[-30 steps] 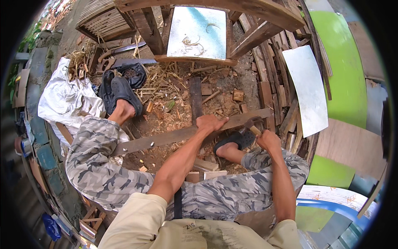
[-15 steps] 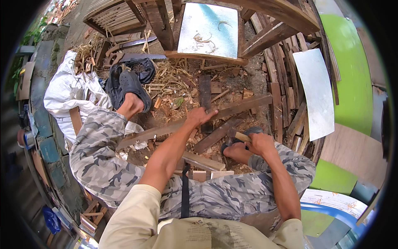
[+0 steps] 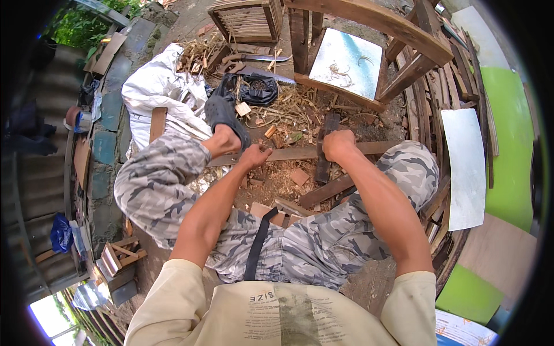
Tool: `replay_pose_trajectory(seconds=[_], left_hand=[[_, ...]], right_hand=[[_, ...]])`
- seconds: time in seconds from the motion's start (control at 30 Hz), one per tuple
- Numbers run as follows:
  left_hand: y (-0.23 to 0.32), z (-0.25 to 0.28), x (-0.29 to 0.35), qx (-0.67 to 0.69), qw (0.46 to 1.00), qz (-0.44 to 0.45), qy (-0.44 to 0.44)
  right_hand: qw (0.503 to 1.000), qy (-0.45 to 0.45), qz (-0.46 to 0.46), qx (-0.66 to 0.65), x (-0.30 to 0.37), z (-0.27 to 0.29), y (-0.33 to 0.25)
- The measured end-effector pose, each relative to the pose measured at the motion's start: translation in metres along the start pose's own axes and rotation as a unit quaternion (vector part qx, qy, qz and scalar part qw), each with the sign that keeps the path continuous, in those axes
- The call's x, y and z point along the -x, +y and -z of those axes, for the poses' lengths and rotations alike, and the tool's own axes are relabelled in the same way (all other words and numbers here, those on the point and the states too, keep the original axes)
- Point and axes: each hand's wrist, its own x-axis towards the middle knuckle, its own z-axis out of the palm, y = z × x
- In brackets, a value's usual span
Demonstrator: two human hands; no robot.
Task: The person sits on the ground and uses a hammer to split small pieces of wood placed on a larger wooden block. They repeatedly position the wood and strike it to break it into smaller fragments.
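A long, narrow wooden plank lies crosswise in front of me, between my knees. My left hand grips it left of the middle, close to my left foot. Farther right, my right hand is closed on the same plank, its fingers mostly hidden behind the knuckles. Beneath the plank, beside my right hand, a dark wooden block lies on the ground, pointing away from me. Another dark wood piece lies nearer, partly behind my right forearm. The hammer is out of sight now.
Ahead stands a wooden frame with a white-and-teal panel. Handsaws and a black plastic bag lie beyond my left foot. A white sack sits at left; stacked timber and a pale sheet line the right.
My right hand has left the hammer and moved up and inward onto the plank. My left hand has slid toward the plank's left part. The plank now lies more level across the view.
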Motion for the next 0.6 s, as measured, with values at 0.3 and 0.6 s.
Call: replay_pose_trajectory(seconds=[0.3, 0.6], left_hand=[[0.018, -0.011, -0.029, 0.362, 0.905, 0.217, 0.047], [-0.100, -0.081, -0.022, 0.704, 0.565, 0.429, 0.031]], right_hand=[[0.986, 0.054, -0.019, -0.158, 0.002, -0.007, -0.012], [0.990, 0.038, -0.034, -0.135, 0.007, -0.060, -0.003]])
